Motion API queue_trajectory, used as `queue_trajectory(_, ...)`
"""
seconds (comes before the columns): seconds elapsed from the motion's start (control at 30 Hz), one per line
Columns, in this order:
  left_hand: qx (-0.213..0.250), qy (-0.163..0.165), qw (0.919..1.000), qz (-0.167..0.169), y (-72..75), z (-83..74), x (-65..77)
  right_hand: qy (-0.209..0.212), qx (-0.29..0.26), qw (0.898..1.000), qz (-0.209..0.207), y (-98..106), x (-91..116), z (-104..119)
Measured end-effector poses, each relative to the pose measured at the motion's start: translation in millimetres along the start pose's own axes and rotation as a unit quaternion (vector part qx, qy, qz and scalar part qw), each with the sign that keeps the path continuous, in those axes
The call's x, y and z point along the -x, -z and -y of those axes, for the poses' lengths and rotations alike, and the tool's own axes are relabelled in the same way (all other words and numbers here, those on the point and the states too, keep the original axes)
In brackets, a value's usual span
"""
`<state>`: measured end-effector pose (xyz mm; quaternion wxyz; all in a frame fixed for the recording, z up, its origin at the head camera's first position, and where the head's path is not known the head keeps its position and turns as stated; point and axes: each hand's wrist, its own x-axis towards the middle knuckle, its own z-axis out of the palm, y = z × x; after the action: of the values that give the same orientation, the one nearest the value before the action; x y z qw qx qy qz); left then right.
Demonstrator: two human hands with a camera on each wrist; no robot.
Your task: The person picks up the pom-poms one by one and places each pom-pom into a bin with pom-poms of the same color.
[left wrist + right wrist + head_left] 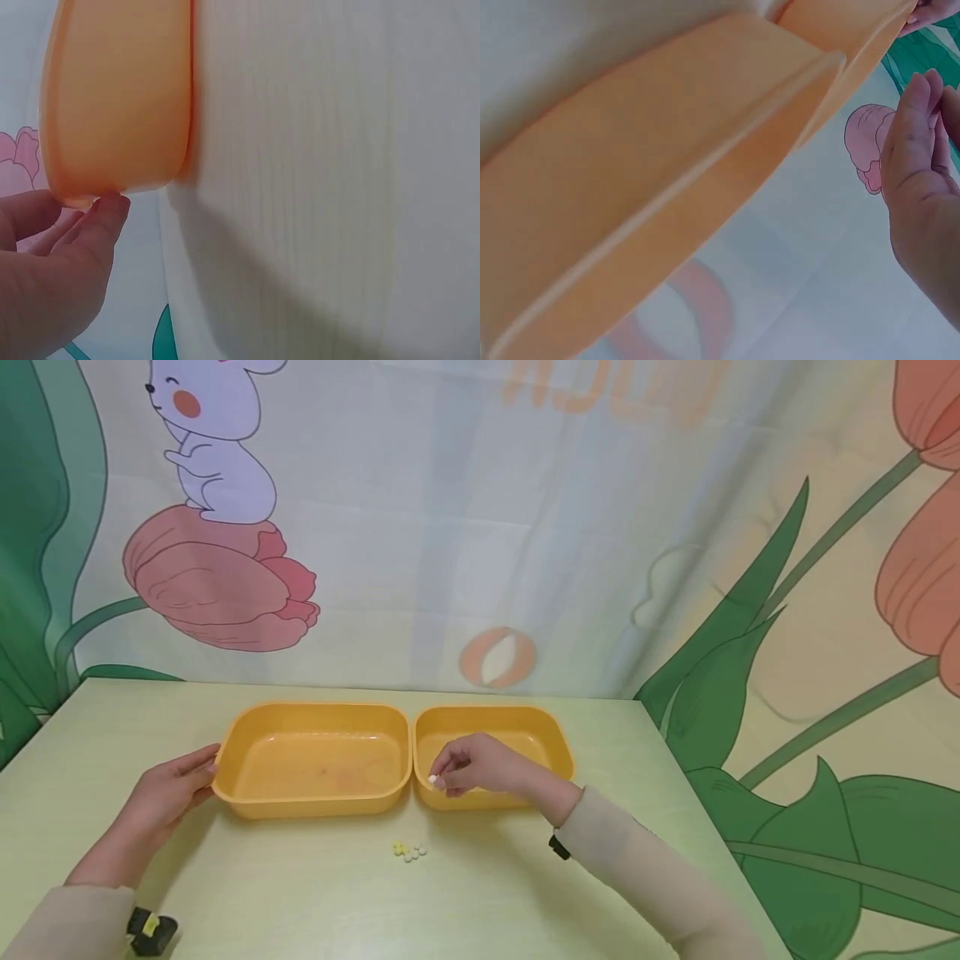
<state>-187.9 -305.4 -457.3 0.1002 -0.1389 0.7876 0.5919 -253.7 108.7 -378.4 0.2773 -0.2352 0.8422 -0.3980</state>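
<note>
My left hand [167,789] is at the left end of the larger yellow bin [311,808]. In the left wrist view, its thumb and fingers [112,214] hold the bin's rim from either side. My right hand [472,766] is over the front left corner of the smaller yellow bin [555,739], pinching a small white round piece [433,779] between thumb and fingertips. The right wrist view shows those fingertips [916,94] together, the piece hidden. Several small yellow pieces [398,848] and white pieces [415,854] lie on the table in front of the bins.
Both bins stand side by side, their ends close together, on the pale table [300,893]. A printed curtain [420,527] with flowers and a white animal hangs right behind the table's back edge. Black wrist devices [152,932] sit at both sleeves.
</note>
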Motion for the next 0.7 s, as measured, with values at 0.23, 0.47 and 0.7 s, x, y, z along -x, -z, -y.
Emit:
queue_trajectory(0.23,0.026,-0.010,0.9995,0.017,1.9,3.6,-2.0,0.007,-0.011,1.000,0.016,16.9,-19.3,21.6)
queue_trajectory(0.47,0.016,-0.022,0.9994,0.021,0.9,3.9,-0.1,0.019,0.001,1.000,0.024,23.2,-40.7,41.3)
queue_trajectory(0.7,-0.013,-0.018,0.9995,0.021,1.1,5.3,-3.2,0.010,0.005,0.999,0.044,25.6,-65.0,53.9)
